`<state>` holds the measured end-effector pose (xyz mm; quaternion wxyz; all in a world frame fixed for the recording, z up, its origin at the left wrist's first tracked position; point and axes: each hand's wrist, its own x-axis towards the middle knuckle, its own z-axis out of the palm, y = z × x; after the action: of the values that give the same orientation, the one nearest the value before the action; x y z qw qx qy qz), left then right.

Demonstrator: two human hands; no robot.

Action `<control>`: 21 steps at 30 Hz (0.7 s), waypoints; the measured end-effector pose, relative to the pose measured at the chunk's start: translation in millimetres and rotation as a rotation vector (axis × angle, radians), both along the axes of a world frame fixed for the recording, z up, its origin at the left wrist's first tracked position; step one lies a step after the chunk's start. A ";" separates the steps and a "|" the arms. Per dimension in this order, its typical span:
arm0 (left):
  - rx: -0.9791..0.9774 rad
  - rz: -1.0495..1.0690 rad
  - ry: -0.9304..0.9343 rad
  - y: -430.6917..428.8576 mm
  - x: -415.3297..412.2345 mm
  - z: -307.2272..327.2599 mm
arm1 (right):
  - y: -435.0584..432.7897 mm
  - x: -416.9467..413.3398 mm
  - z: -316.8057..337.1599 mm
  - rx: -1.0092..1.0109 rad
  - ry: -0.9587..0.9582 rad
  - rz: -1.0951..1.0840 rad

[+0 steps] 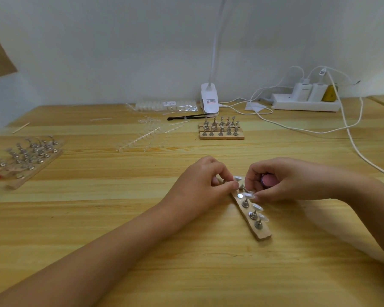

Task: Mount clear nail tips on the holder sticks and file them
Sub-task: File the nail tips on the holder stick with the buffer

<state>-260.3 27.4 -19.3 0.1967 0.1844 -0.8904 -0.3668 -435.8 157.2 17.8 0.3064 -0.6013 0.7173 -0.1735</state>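
Note:
A narrow wooden base strip (263, 234) lies slanted on the table in front of me, carrying several small metal holder sticks (252, 216) with clear nail tips (258, 207) on top. My left hand (201, 185) pinches a metal holder stick (241, 186) near the strip's far end. My right hand (282, 180) is curled just right of it, its fingertips pinching a clear nail tip (249, 195) on that stick. Another mounted tip (237, 178) shows between my two hands.
Three wooden strips of bare holder sticks (221, 129) stand at the back centre. More strips with holders (29, 156) lie at the left. Clear nail-tip sprues (146, 138), a bag of tips (166, 105), a black tool (186, 117), a clip lamp (209, 98), a power strip (306, 104) with cables.

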 end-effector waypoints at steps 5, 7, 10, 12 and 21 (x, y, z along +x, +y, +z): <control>-0.011 -0.003 0.011 -3.0 1.4 0.3 | 0.2 -1.9 0.9 -0.060 0.004 0.002; 0.001 -0.008 0.021 -3.2 2.8 0.0 | 0.5 -4.8 2.0 -0.051 -0.049 -0.023; 0.023 -0.021 0.040 -3.0 4.3 -0.5 | 2.3 -7.5 3.7 -0.042 -0.149 -0.052; 0.030 -0.025 0.043 -3.2 4.8 -1.0 | 3.6 -7.5 5.2 -0.052 -0.223 -0.045; 0.041 -0.055 0.040 -3.8 6.7 -1.7 | 2.1 -5.9 3.0 -0.004 -0.301 -0.036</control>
<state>-253.6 23.5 -20.9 0.2004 0.1565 -0.8832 -0.3940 -441.8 159.3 20.7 0.4063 -0.5561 0.6735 -0.2685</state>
